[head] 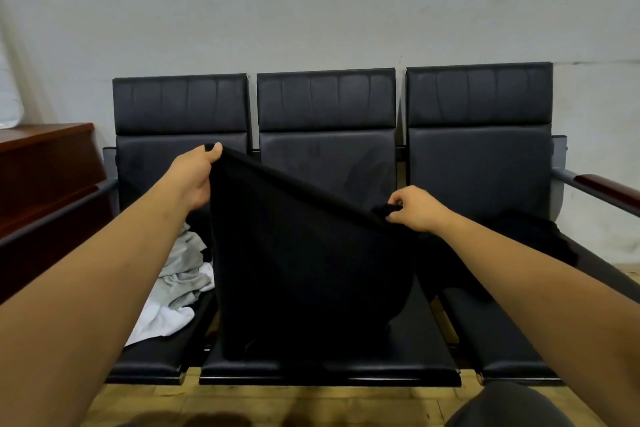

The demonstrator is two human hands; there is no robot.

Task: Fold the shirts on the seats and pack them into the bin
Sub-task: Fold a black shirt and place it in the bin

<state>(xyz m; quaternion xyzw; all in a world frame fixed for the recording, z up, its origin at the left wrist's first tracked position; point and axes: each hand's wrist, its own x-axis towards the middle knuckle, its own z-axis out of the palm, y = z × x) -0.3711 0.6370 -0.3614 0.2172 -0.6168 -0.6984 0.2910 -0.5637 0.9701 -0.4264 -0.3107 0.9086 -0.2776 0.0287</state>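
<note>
A black shirt (304, 263) hangs spread in front of the middle seat (426, 350) of a three-seat black bench. My left hand (194, 177) pinches its upper left corner, raised high. Lower down, my right hand (415, 208) grips the shirt's right corner, so its top edge slopes down to the right. The hem reaches the seat cushion. A grey shirt (183, 263) and a white shirt (162, 315) lie crumpled on the left seat. Another dark garment (540, 236) lies on the right seat. No bin is in view.
The bench stands against a pale wall, with a wood-capped armrest (602, 187) at its right end. A dark red wooden cabinet (45, 163) stands to the left. Yellowish wooden floor (311, 406) runs along the bench front. A dark rounded object (505, 406) shows at the bottom right.
</note>
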